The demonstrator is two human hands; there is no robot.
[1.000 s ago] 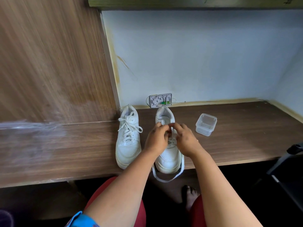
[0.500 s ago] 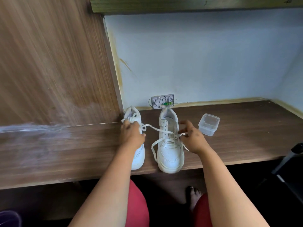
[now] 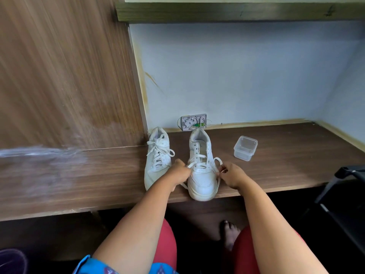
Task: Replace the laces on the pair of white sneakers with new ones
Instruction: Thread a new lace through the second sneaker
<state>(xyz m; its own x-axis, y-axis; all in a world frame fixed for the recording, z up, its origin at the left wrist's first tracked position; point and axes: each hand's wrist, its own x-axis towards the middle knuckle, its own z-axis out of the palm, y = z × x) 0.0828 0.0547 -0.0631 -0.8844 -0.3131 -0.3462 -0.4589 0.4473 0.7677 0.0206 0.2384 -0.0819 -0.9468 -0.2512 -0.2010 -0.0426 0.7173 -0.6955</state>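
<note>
Two white sneakers stand on the wooden desk point(image 3: 98, 175), toes toward me. The left sneaker point(image 3: 157, 155) keeps its lace tied in a bow. On the right sneaker point(image 3: 201, 175) only the lower eyelets are laced with a white lace point(image 3: 199, 165); its upper eyelets show bare. My left hand point(image 3: 178, 173) pinches the lace's left end beside the toe. My right hand point(image 3: 231, 175) pinches the right end, which loops up at the shoe's right side. Both loose ends trail down along the shoe toward the desk's front edge.
A small clear plastic box point(image 3: 245, 148) sits on the desk right of the shoes. A small open wiring box point(image 3: 194, 122) leans against the blue wall behind them. A tall wood panel rises at the left. A black chair point(image 3: 343, 194) stands at the right.
My left hand came back from beside the left sneaker to the right sneaker's toe. Both hands dropped lower along the right shoe, and the lace ends now hang slacker.
</note>
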